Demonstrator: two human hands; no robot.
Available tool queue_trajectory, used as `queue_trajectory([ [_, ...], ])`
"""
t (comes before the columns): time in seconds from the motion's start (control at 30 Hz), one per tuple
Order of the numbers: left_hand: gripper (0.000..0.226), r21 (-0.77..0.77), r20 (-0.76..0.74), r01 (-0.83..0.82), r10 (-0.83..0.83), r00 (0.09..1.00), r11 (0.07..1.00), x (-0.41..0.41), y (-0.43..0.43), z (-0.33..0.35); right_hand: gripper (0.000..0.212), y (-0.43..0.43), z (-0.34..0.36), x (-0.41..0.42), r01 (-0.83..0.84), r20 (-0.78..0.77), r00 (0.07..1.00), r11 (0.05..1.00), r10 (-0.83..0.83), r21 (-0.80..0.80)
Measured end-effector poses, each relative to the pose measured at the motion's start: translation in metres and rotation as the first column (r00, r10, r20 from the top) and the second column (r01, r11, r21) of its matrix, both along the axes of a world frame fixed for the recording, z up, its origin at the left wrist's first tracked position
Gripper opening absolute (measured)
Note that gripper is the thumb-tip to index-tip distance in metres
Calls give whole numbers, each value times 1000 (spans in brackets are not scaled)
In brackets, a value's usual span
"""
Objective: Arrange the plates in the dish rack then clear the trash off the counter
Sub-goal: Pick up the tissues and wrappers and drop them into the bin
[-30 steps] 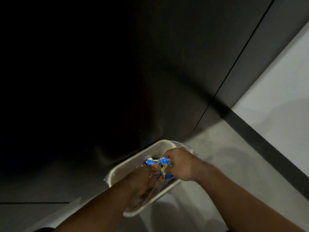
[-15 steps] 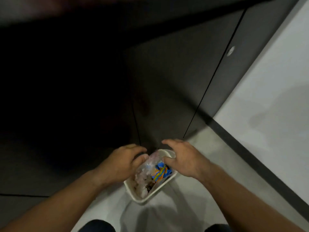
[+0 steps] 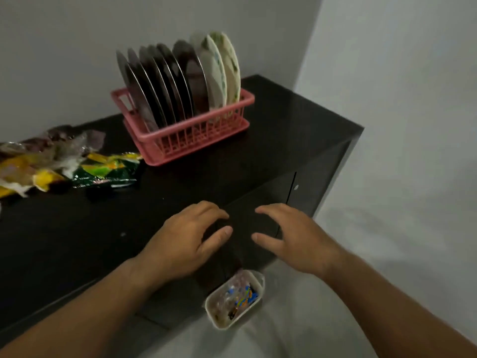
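Several plates (image 3: pixel 180 81) stand upright in a pink dish rack (image 3: pixel 185 136) at the back of the dark counter (image 3: pixel 77 228). A heap of crumpled wrappers (image 3: pixel 59 161) lies on the counter's left side. Down on the floor by the cabinet stands a small white bin (image 3: pixel 233 321) holding wrappers, one of them blue. My left hand (image 3: pixel 185 239) and my right hand (image 3: pixel 296 239) hover side by side in front of the counter's edge, fingers relaxed and holding nothing.
The cabinet front has doors with a small round knob (image 3: pixel 296 187). Pale walls stand behind and to the right, and the floor (image 3: pixel 374 254) at right is light grey.
Both hands have let go of the trash at the bin and risen to counter height. The view has swung up from the floor to the counter and rack.
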State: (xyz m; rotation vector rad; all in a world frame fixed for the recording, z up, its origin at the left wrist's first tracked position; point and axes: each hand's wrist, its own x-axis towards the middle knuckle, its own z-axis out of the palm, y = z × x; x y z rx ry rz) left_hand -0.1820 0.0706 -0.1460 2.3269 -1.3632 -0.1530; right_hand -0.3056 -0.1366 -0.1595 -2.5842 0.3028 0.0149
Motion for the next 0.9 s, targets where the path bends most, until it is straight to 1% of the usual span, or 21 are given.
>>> queue_trajectory([
  [0.1,60,16,6,-25,25,1000,1000,1,7,33,59,4,38,1,-31,60,998,999,33,-45],
  [0.17,59,11,2,-47,47,999,999,-1,14,43,59,11,50,5,-37,86,995,997,42,-60],
  [0.37,47,-20,15,-107,107,994,994,8,57,47,58,49,63,25,-44,72,996,996,50,-73],
  [0.63,48,-13,72,-118,119,990,993,99,150,39,57,145,62,109,17,47,999,999,-15,-46],
  [0.7,48,-5,87,-110,110,990,994,125,179,32,56,174,55,137,-11,37,999,998,13,-57],
  [0.83,47,-10,82,-147,148,986,989,173,234,19,55,223,42,187,-50,27,998,996,52,-69],
  [0.9,50,4,84,-155,155,984,988,191,257,16,56,242,38,207,-85,2,996,993,86,-81],
])
